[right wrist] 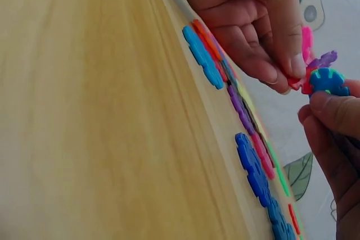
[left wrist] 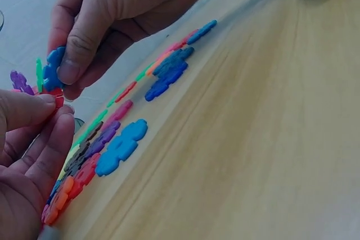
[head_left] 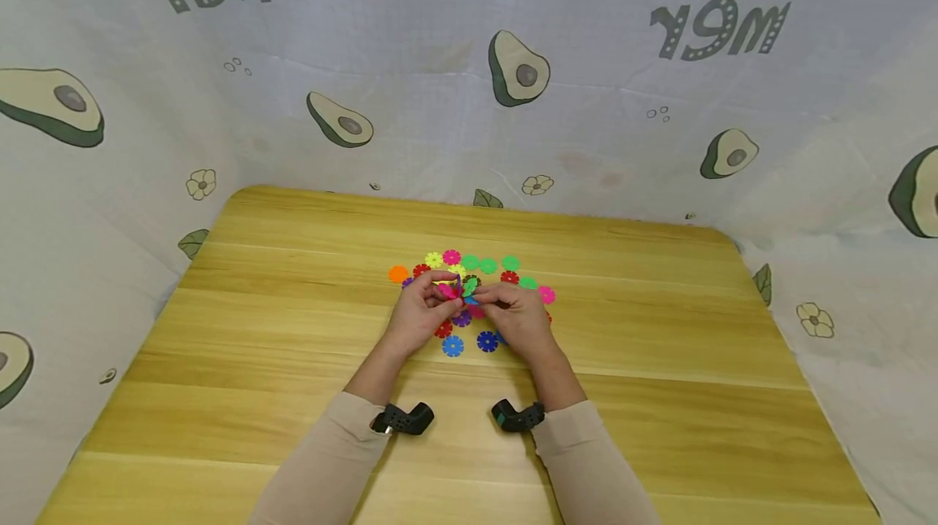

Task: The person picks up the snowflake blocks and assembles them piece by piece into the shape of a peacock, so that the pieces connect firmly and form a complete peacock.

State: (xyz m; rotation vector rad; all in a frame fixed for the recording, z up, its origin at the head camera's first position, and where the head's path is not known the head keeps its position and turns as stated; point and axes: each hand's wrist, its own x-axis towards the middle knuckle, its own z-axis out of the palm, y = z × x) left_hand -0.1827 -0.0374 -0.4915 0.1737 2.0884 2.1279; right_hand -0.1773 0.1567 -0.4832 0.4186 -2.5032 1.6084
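Note:
Over the middle of the table, both hands hold a small cluster of interlocked plastic snowflake discs. My left hand (head_left: 419, 315) pinches a red disc (left wrist: 59, 99) of the cluster between thumb and fingers. From the other side my right hand (head_left: 517, 318) pinches a blue disc (right wrist: 328, 82) against the cluster. Purple (right wrist: 324, 60), pink (right wrist: 307, 43) and green (left wrist: 39, 75) discs stick out at angles beside it. In both wrist views the cluster is held up off the table, with the fingertips of the two hands close together.
Loose notched discs lie flat around and under the hands on the wooden table (head_left: 256, 330), among them a light blue disc (head_left: 453, 346), a dark blue disc (head_left: 487, 341), an orange disc (head_left: 398, 273) and a pink disc (head_left: 546, 295). A printed white curtain (head_left: 440, 37) hangs behind.

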